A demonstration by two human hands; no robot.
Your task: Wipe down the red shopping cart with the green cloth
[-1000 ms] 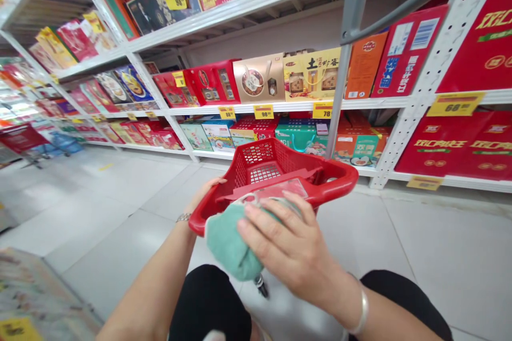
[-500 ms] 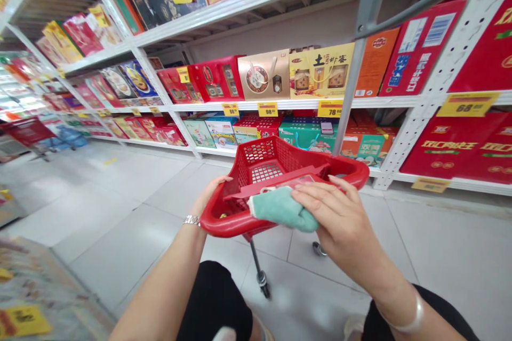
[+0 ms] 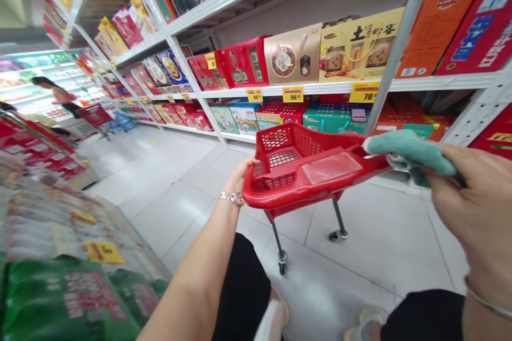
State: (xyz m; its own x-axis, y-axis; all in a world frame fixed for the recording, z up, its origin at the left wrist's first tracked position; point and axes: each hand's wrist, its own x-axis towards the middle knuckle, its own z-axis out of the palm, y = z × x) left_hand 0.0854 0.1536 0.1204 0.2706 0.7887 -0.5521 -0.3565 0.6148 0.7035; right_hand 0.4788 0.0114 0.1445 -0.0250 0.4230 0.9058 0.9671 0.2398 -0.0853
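Note:
A red shopping cart (image 3: 288,200) stands on the tiled floor in front of me, its mesh basket open at the top. My left hand (image 3: 242,173) is wrapped round the left end of the cart's rim, with a metal watch on the wrist. Off to the right, my right hand (image 3: 466,186) grips a folded green cloth (image 3: 408,146). The cloth touches the right end of the cart's rim. A clear panel (image 3: 332,168) is set into the red flap between the hands.
White shelves (image 3: 256,89) with boxed goods and yellow price tags run along the far side. Green packages (image 3: 72,293) fill a display at the lower left. A person (image 3: 60,96) stands by another red cart (image 3: 95,116) in the background. A grey metal post (image 3: 394,64) rises behind the cart.
My right hand has moved right with the cloth, from the middle of the handle to its right end. The view has turned left, bringing the person into sight. My left hand stays on the rim.

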